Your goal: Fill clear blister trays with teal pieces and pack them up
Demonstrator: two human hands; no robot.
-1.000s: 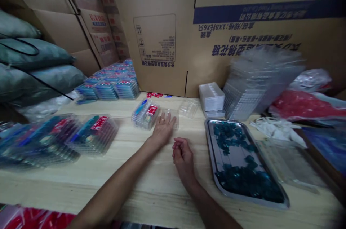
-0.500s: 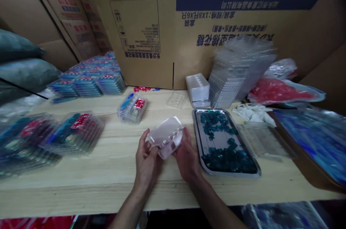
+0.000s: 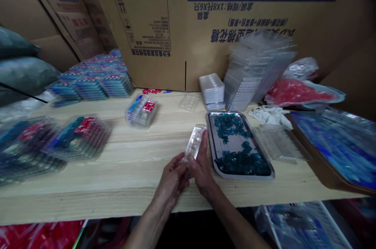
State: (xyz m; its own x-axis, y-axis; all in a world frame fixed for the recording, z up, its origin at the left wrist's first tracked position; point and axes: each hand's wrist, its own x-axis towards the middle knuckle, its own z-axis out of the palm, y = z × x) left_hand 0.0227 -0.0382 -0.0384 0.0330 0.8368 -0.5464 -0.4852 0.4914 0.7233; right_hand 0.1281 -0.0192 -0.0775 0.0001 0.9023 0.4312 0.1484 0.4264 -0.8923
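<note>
Both hands hold a small clear plastic blister tray (image 3: 194, 143) with a row of moulded cavities, above the table just left of the metal tray. My left hand (image 3: 175, 174) has its fingers closed at the near end of the blister tray. Along its right side lies my right hand (image 3: 202, 164), gripping it with the thumb near the lower end. The metal tray (image 3: 272, 174) beside my right hand carries loose dark teal pieces in two heaps. Whether one blister tray or a few nested ones are held, I cannot tell.
Filled clear packs (image 3: 85, 135) stand stacked at the left, and another small stack (image 3: 141, 111) sits nearer the middle. White trays (image 3: 212, 90) and tall clear trays (image 3: 245, 72) rise behind the metal tray. A brown bin (image 3: 326, 174) of blue packets stands right. A large carton (image 3: 152, 72) backs the table.
The blister tray has turned from lying broad and flat to a narrow, upright-slanting pose. Both hands have drawn together, my left moving rightwards. The whole view has shifted slightly upward.
</note>
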